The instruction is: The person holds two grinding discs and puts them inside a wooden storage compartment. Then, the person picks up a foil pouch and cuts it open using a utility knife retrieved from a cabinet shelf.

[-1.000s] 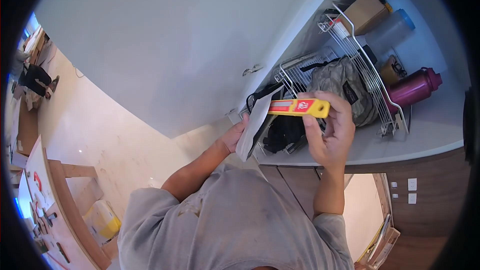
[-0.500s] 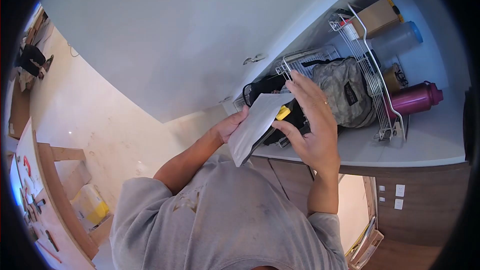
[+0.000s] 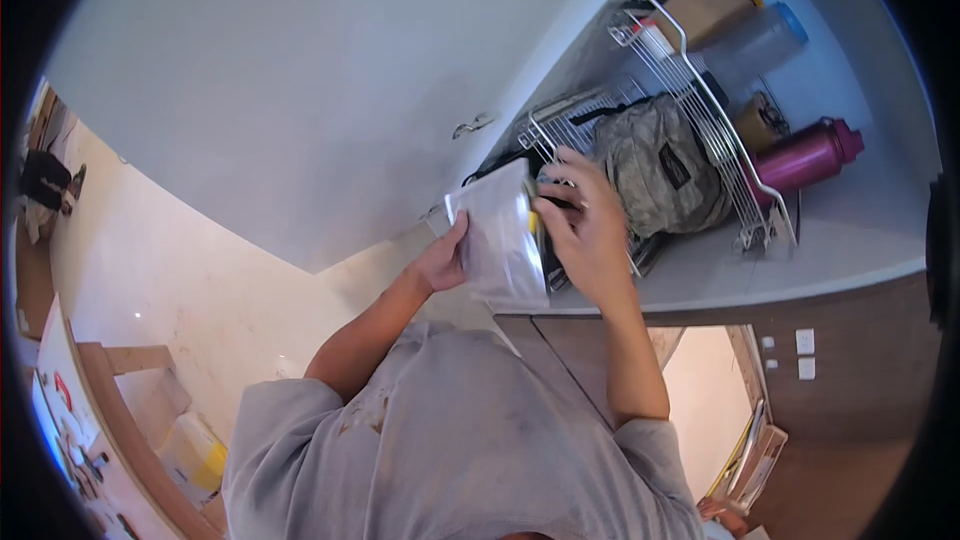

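A flat, shiny clear-plastic packet [image 3: 500, 240] is tilted up in front of my chest. My left hand [image 3: 445, 255] grips its left edge, the thumb lying over the front. At the packet's right edge is my right hand [image 3: 590, 225], with fingers bent and thumb near a small yellow piece [image 3: 533, 222]. Something dark shows between those fingers, but motion blur hides what it is. Behind the hands, a grey camouflage backpack [image 3: 665, 165] rests in the cabinet.
Wire racks [image 3: 705, 105] stand in the open cabinet with a purple bottle [image 3: 810, 160], a cardboard box [image 3: 705, 8] and a clear container [image 3: 755, 45]. A large pale door [image 3: 330, 70] is on the left. Tools lie on a workbench [image 3: 85, 395] at lower left.
The packet has turned so its shiny face shows more. My right hand has moved from held apart, fingers extended, to bent fingers at its right edge. The view has shifted slightly.
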Demonstrator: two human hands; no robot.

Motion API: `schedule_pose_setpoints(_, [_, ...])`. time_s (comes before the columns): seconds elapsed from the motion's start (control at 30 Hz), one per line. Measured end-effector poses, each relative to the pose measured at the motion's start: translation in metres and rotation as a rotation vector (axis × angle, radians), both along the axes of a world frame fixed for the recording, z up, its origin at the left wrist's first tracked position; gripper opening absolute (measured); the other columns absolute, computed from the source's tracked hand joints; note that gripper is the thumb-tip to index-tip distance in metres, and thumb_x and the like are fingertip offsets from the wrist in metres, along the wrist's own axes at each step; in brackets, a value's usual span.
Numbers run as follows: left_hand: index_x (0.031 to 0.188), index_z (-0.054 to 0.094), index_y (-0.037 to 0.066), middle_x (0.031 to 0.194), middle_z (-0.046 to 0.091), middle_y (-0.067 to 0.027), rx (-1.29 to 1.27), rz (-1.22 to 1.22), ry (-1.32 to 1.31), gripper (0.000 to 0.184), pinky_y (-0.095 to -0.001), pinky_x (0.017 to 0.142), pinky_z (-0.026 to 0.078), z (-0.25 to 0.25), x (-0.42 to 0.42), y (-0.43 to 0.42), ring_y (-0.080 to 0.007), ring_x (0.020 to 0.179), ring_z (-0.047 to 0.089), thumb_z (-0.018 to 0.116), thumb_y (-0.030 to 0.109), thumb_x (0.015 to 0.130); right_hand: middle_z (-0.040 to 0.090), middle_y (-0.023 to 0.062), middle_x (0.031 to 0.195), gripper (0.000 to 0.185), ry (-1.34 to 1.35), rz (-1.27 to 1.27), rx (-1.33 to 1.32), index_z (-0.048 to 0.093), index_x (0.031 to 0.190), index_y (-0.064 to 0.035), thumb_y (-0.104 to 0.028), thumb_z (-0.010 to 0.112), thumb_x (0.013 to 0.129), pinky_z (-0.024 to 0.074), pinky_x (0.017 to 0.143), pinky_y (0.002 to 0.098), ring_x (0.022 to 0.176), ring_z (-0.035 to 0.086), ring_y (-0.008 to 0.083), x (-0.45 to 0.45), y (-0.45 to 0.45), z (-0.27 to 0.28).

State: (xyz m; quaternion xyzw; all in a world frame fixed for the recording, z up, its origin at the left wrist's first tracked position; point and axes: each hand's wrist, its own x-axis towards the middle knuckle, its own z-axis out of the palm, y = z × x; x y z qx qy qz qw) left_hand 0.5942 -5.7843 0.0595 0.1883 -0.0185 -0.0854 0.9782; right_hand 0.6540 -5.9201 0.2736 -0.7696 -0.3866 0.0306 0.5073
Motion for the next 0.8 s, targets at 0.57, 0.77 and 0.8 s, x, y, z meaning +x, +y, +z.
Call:
schedule_pose_setpoints(0.57, [0.134, 0.043, 0.009, 0.134, 0.049, -0.0065, -0.01, 0.304, 0.139, 0.058, -0.0452, 0.106, 0.033, -0.01, 0.002, 0.017, -0.023, 0.126, 0.044, 0.062, 0.039, 0.088, 0.066, 0.0129, 0.082, 0.027, 0.101, -0.046, -0.245, 0.056, 0.111, -0.0025, -0.005, 0.063, 0.085, 0.0478, 0.065, 0.0292, 0.069, 0.062, 0.0185, 0.014, -0.024, -0.018])
schedule_pose_setpoints(0.77, [0.13, 0.051, 0.007, 0.127, 0.055, -0.0055, 1.104, 0.427, -0.317, 0.055, -0.0418, 0.102, 0.037, 0.102, -0.011, 0.056, -0.0183, 0.117, 0.05, 0.072, 0.011, 0.079, 0.066, 0.0161, 0.082, 0.02, -0.305, 0.169, -0.302, 0.063, 0.102, -0.0061, -0.006, 0.062, 0.082, 0.0496, 0.068, 0.0387, 0.077, 0.062, 0.0353, 0.029, -0.039, 0.015])
schedule_pose_setpoints(0.8, [0.13, 0.052, 0.009, 0.127, 0.055, -0.0075, 1.191, 0.279, -0.272, 0.055, -0.0411, 0.103, 0.035, 0.122, -0.008, 0.05, -0.0191, 0.119, 0.049, 0.073, 0.012, 0.078, 0.065, 0.0158, 0.08, 0.02, -0.37, 0.18, -0.315, 0.063, 0.101, -0.0063, -0.006, 0.062, 0.082, 0.0493, 0.068, 0.0394, 0.076, 0.062, 0.0354, 0.03, -0.038, 0.013])
